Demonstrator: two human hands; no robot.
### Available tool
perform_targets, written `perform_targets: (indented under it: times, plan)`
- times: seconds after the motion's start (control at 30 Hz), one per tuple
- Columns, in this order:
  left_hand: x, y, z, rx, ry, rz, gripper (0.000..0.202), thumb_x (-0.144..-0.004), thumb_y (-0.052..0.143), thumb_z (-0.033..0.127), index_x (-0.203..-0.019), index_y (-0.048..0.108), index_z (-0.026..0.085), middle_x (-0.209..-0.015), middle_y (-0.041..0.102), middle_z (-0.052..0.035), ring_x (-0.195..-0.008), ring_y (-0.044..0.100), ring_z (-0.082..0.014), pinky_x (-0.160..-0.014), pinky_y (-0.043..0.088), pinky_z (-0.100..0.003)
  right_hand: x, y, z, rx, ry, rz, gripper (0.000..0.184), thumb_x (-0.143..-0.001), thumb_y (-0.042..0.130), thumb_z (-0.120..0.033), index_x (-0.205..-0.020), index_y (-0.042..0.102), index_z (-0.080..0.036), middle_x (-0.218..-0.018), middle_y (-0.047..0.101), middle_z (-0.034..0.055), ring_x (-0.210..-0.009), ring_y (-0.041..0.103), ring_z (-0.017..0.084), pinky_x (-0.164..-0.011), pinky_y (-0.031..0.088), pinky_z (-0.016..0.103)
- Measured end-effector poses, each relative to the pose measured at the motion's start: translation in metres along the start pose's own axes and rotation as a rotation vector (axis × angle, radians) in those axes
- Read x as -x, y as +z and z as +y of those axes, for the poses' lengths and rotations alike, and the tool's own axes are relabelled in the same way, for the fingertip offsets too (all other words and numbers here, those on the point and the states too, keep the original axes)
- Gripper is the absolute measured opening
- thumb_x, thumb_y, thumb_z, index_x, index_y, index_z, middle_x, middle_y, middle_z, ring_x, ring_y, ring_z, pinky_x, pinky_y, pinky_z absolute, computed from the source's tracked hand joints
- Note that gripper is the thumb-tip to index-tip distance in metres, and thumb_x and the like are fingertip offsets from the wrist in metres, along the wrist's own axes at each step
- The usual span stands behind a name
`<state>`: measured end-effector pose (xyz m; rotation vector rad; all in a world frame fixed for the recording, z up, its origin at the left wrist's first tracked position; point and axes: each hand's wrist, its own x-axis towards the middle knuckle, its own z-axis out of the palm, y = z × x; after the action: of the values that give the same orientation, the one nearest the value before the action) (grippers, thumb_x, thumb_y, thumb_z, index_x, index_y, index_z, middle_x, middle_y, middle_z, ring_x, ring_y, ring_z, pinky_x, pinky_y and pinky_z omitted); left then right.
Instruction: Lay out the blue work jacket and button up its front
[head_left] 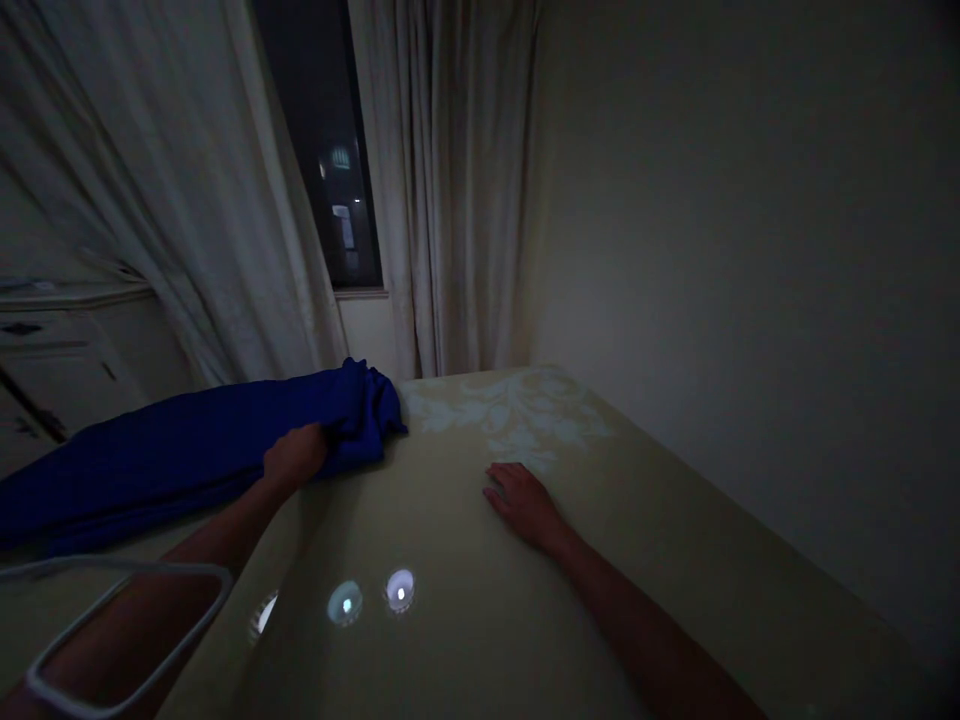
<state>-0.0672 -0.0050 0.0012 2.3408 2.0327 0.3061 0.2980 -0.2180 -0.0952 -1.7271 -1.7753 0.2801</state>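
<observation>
A long bundle of dark blue cloth lies across the left side of the glossy table, with its bunched end toward the table's middle. My left hand is closed on the cloth near that end, and the fingertips are hidden in the folds. Over on the right, my right hand rests on the tabletop with fingers stretched out and nothing in it. A gap of bare tabletop separates this hand from the cloth.
A white cable loop hangs in front of my left forearm. Behind the table are pale curtains and a dark window. A wall runs along the right edge. A white cabinet stands at the far left.
</observation>
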Motion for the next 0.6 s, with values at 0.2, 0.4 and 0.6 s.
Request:
perform_targets:
  times: [0.2, 0.4, 0.6]
  plan:
    - [0.02, -0.069, 0.05, 0.071, -0.026, 0.311, 0.06, -0.107, 0.023, 0.044, -0.121, 0.07, 0.01, -0.112, 0.075, -0.0269, -0.099, 0.073, -0.042, -0.084, 0.055, -0.054, -0.013, 0.003, 0.001, -0.147, 0.08, 0.064, 0.05, -0.102, 0.054, -0.062, -0.126, 0.072, -0.022, -0.132, 0.071, 0.0152, -0.129, 0.061, 0.03, -0.117, 0.042, 0.049]
    - [0.117, -0.075, 0.147, 0.632, 0.702, -0.153, 0.043, -0.095, 0.06, 0.061, -0.117, 0.077, 0.028, -0.109, 0.081, -0.0089, -0.105, 0.075, -0.031, -0.094, 0.056, -0.038, -0.012, -0.039, 0.028, -0.82, 0.335, 0.131, 0.101, -0.095, 0.005, -0.089, -0.135, 0.067, -0.02, -0.134, 0.071, 0.0197, -0.122, 0.07, 0.031, -0.099, 0.056, 0.046]
    - [0.104, -0.002, 0.055, 0.197, 0.347, 0.04, 0.076, -0.093, 0.056, 0.058, -0.151, 0.055, 0.009, -0.155, 0.056, -0.0262, -0.143, 0.054, -0.0441, -0.119, 0.041, -0.055, 0.023, -0.111, 0.071, -0.815, 0.443, 0.022, 0.094, -0.088, 0.027, -0.094, -0.12, 0.076, -0.02, -0.115, 0.078, 0.0186, -0.117, 0.072, 0.038, -0.099, 0.058, 0.053]
